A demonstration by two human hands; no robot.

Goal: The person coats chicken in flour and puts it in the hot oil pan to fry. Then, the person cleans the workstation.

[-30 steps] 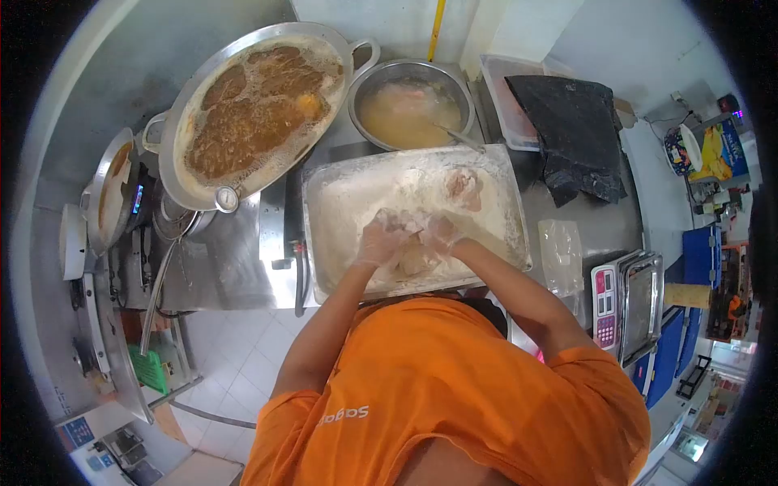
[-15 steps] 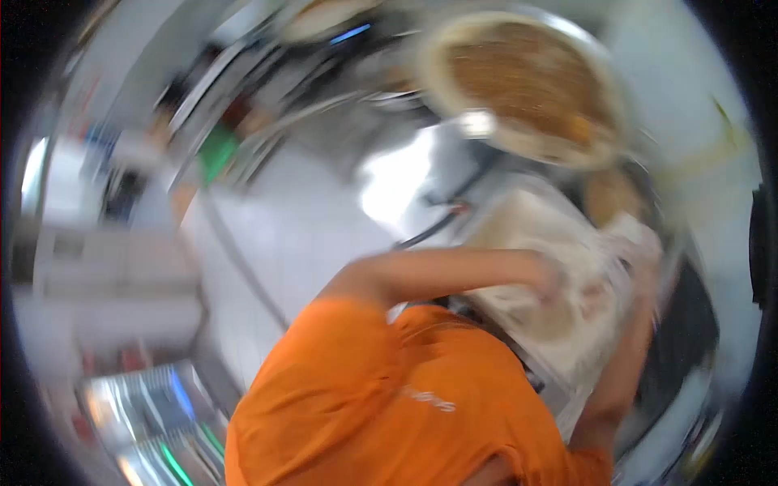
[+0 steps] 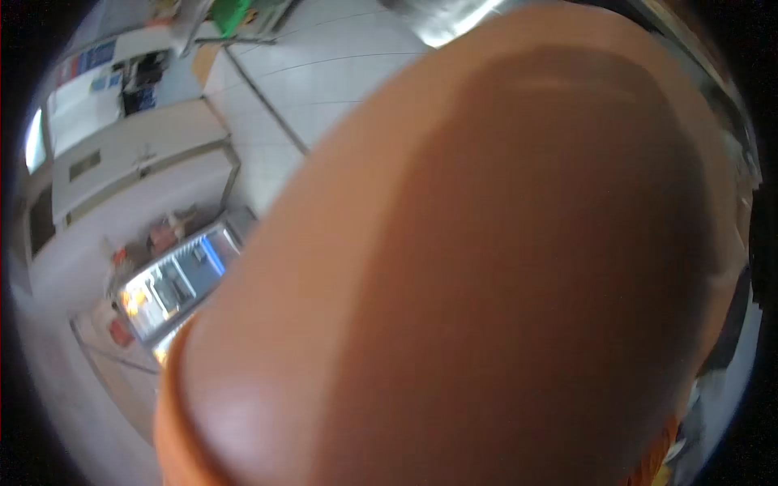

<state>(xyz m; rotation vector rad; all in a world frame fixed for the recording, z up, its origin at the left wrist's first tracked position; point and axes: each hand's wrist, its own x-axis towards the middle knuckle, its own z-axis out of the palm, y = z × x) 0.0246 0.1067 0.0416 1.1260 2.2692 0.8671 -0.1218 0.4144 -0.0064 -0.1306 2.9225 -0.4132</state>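
A bare arm, bent and very close to the camera, fills the middle and right of the head view, with an orange sleeve at its lower left edge. Neither my left hand nor my right hand can be made out. The tray of flour and the pans are hidden behind the arm. A sliver of shiny metal shows at the top, above the arm.
White floor tiles lie at the upper left, crossed by a dark line. Farther left stand a white cabinet and a lit display case. A green basket is at the top.
The view has swung toward the left side of the room. An arm has come up close to the camera and covers the tray. Both hands have gone out of sight.
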